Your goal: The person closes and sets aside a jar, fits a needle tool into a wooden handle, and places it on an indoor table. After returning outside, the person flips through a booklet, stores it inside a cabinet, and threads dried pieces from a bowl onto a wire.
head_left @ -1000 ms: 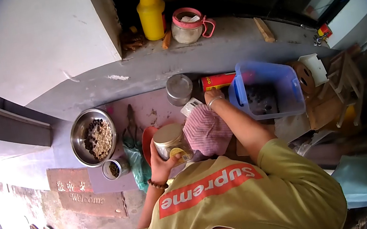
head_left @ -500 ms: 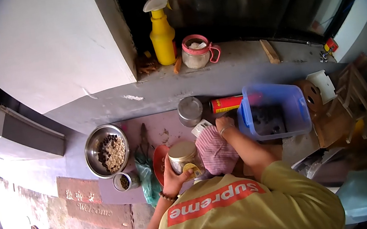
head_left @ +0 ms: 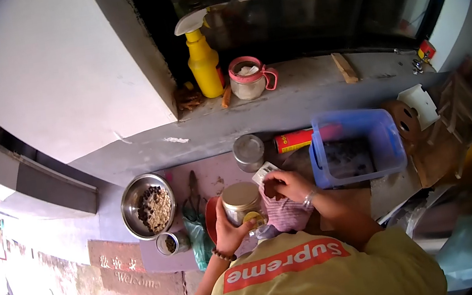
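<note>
My left hand (head_left: pixel 228 233) is wrapped round the side of a clear jar (head_left: pixel 237 215) with a gold lid and a yellow label. Just right of the jar, my right hand (head_left: pixel 290 186) has its fingers curled at the upper edge of a pink ribbed cloth (head_left: pixel 290 212), which hangs down against my shirt. The cloth's top looks gathered, with a dark fold or opening under the fingers. A small white item (head_left: pixel 264 172) lies just beyond the cloth. Partly hidden behind my left hand is a red dish (head_left: pixel 211 215).
At left stand a steel bowl (head_left: pixel 130 217) of dark and pale pieces, a small glass jar (head_left: pixel 180 242) and a green plastic bag (head_left: pixel 201 244). A lidded tin (head_left: pixel 249 151), a red can (head_left: pixel 293 141) and a blue plastic bin (head_left: pixel 392 151) line the back and right.
My right hand has come down and left, now with its fingers inside or over the cloth's top edge. The cloth has changed shape. My left hand still holds the jar; the view has shifted slightly.
</note>
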Action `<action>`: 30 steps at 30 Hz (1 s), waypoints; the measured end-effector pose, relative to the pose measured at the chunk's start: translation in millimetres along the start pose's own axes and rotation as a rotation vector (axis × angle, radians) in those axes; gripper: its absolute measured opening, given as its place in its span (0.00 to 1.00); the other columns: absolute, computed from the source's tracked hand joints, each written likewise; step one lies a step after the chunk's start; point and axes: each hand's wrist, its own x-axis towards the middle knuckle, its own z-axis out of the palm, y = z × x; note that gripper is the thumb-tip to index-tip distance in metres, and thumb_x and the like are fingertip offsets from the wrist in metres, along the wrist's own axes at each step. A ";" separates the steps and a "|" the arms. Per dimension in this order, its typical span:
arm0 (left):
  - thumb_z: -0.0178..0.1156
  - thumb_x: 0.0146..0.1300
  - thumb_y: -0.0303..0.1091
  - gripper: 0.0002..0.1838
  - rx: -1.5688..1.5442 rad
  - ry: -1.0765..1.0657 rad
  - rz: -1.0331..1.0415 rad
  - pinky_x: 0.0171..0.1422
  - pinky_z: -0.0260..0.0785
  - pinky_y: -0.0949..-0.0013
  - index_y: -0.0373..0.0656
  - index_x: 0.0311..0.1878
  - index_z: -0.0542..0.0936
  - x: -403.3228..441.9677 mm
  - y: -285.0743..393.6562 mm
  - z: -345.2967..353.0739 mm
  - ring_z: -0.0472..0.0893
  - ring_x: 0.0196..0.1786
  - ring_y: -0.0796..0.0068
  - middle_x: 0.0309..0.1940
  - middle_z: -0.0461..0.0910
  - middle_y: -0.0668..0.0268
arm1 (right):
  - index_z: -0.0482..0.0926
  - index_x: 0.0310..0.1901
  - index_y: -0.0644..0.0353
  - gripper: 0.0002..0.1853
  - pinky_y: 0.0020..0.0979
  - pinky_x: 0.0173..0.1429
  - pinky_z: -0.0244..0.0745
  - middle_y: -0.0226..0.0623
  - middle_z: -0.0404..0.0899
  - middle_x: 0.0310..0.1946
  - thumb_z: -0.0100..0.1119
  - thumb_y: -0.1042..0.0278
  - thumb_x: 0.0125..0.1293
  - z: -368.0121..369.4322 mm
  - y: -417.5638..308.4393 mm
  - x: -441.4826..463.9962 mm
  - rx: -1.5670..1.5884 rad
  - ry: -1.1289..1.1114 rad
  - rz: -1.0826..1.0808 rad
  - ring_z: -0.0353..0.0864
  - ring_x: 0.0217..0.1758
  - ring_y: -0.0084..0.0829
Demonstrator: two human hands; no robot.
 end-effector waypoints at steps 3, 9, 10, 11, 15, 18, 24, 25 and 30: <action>0.72 0.35 0.34 0.49 0.244 -0.052 0.054 0.60 0.59 0.65 0.36 0.60 0.55 0.5 31.7 11.9 0.66 0.58 0.63 0.54 0.64 0.53 | 0.72 0.43 0.64 0.10 0.21 0.30 0.71 0.31 0.77 0.26 0.48 0.78 0.60 -1.9 -0.2 -17.0 0.343 -0.081 0.219 0.74 0.25 0.19; 0.72 0.32 0.36 0.49 0.550 -0.100 0.318 0.59 0.60 0.60 0.34 0.60 0.56 9.1 58.6 28.6 0.66 0.55 0.52 0.52 0.64 0.49 | 0.74 0.44 0.66 0.12 0.18 0.30 0.69 0.30 0.77 0.29 0.51 0.68 0.62 -15.3 -10.1 -33.2 0.336 0.076 0.213 0.72 0.26 0.16; 0.72 0.32 0.35 0.49 0.551 -0.098 0.372 0.58 0.60 0.59 0.34 0.59 0.57 10.7 61.8 31.2 0.66 0.54 0.52 0.52 0.64 0.49 | 0.73 0.45 0.66 0.14 0.18 0.31 0.68 0.28 0.77 0.29 0.52 0.65 0.62 -14.7 -10.0 -33.4 0.273 0.113 0.119 0.72 0.28 0.15; 0.72 0.32 0.35 0.49 0.552 -0.097 0.425 0.58 0.61 0.59 0.34 0.59 0.57 12.6 65.6 33.5 0.66 0.53 0.51 0.51 0.64 0.49 | 0.73 0.45 0.66 0.14 0.18 0.31 0.68 0.28 0.77 0.29 0.52 0.65 0.62 -14.3 -13.0 -33.3 0.272 0.111 0.120 0.72 0.28 0.15; 0.73 0.29 0.36 0.49 0.653 -0.107 0.563 0.56 0.62 0.57 0.35 0.58 0.58 20.6 81.5 37.1 0.67 0.53 0.49 0.52 0.63 0.48 | 0.72 0.48 0.65 0.15 0.18 0.31 0.68 0.29 0.76 0.30 0.53 0.65 0.62 -18.2 -18.2 -28.9 0.221 0.162 -0.085 0.71 0.28 0.15; 0.72 0.29 0.34 0.47 0.694 -0.094 0.643 0.55 0.62 0.55 0.37 0.57 0.60 27.9 82.8 39.9 0.67 0.52 0.47 0.52 0.63 0.48 | 0.71 0.50 0.65 0.17 0.17 0.28 0.67 0.31 0.75 0.33 0.54 0.65 0.61 -30.6 -31.0 -26.9 0.236 0.147 0.044 0.71 0.28 0.14; 0.72 0.29 0.34 0.46 0.730 -0.069 0.719 0.54 0.62 0.55 0.37 0.57 0.60 39.6 93.4 40.9 0.67 0.51 0.47 0.51 0.63 0.49 | 0.65 0.55 0.66 0.28 0.18 0.33 0.70 0.33 0.73 0.40 0.61 0.63 0.56 -36.7 -46.2 -24.3 0.486 0.049 0.146 0.72 0.35 0.18; 0.72 0.30 0.34 0.46 0.732 -0.045 0.695 0.54 0.62 0.54 0.38 0.57 0.60 41.2 94.0 42.3 0.67 0.51 0.47 0.51 0.63 0.49 | 0.61 0.57 0.67 0.35 0.22 0.40 0.70 0.37 0.71 0.44 0.65 0.58 0.51 -33.3 -48.0 -21.4 0.387 0.057 -0.006 0.72 0.41 0.24; 0.69 0.34 0.40 0.46 0.818 -0.005 0.687 0.56 0.58 0.52 0.43 0.60 0.59 47.9 89.7 47.9 0.62 0.55 0.46 0.54 0.59 0.49 | 0.53 0.60 0.70 0.58 0.38 0.58 0.63 0.56 0.61 0.54 0.74 0.46 0.30 -32.8 -58.9 -16.5 -0.293 0.153 -0.225 0.64 0.57 0.49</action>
